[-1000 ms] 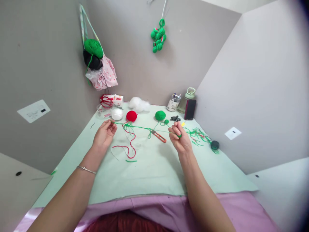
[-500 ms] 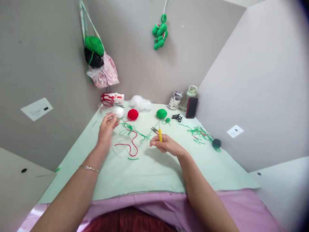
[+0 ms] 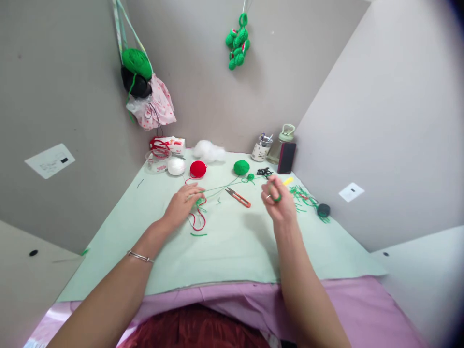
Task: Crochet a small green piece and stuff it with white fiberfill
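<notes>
Head view, piece in work: small green crochet ring (image 3: 277, 198), pinched in the raised right hand (image 3: 278, 207), a yellow-handled tool (image 3: 288, 181) showing just beyond it. Left hand (image 3: 183, 205) lies on the bench (image 3: 232, 251), fingers over the green strand (image 3: 217, 188) that runs toward the green yarn ball (image 3: 241, 167); its grip cannot be told. Snips (image 3: 237, 197) lie between the hands. Judged early: the ring is far smaller than the finished cluster (image 3: 237, 46) hanging above.
</notes>
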The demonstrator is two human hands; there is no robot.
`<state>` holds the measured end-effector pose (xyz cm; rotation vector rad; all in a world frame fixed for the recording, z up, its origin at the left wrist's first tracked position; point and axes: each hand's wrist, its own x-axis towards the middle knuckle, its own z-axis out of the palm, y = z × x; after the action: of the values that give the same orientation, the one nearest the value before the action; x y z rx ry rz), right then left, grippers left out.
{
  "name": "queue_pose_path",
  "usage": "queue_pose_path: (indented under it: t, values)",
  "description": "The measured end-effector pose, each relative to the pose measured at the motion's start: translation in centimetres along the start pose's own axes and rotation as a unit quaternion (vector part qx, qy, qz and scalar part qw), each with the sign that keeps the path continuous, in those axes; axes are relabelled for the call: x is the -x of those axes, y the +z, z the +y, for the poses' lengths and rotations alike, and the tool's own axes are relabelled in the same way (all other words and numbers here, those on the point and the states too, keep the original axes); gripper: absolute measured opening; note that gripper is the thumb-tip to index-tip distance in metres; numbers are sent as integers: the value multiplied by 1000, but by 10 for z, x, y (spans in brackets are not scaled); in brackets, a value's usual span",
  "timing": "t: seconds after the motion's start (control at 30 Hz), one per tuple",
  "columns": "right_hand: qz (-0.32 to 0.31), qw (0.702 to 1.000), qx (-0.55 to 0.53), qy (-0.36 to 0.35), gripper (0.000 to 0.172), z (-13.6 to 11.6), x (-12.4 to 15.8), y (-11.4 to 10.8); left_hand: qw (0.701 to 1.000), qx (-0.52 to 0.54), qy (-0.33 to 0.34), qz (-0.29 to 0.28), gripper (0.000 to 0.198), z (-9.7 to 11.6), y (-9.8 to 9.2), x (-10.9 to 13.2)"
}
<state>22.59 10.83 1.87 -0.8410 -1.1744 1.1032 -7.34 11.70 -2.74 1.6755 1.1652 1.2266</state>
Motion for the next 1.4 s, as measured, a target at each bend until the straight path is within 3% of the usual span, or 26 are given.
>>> queue_pose_path:
  t: [0.1, 0.2, 0.33, 0.47, 0.57, 0.63, 0.87, 1.03, 1.17, 1.3, 1.4]
  values:
    - [90, 995, 15, -46, 47, -9, -8, -29, 998, -15, -17, 60, 20, -6, -14, -8]
    - [107, 992, 68, -29, 45, -5, -8, -33, 998, -9, -33, 48, 27, -6, -10, -6]
    - [17, 987, 153, 44, 30, 16, 4, 3, 999, 6, -38, -31, 33, 1, 9, 6]
    - [-117, 972, 178, 101, 32, 36, 22, 49, 995, 6, -33, -91, 33, 8, 21, 16]
    - [-174, 962, 174, 122, 32, 40, 26, 61, 993, 3, -29, -116, 32, 12, 22, 17]
    - [-157, 967, 164, 113, 37, 36, 23, 55, 993, 0, -35, -113, 34, 14, 18, 16]
    - [13, 989, 143, 44, 42, 16, 4, 16, 998, 8, -43, -53, 32, 14, 1, 5]
    - [44, 980, 194, 31, 40, 24, 8, 24, 996, 60, -54, -45, 30, 11, 8, 8]
    - [-25, 977, 203, 51, 49, 30, 17, 43, 991, 97, -58, -70, 27, 13, 21, 16]
    - [-125, 967, 199, 100, 37, 34, 25, 59, 989, 109, -50, -86, 27, 16, 28, 20]
    - [-145, 965, 184, 115, 34, 37, 27, 63, 991, 108, -43, -64, 27, 13, 27, 17]
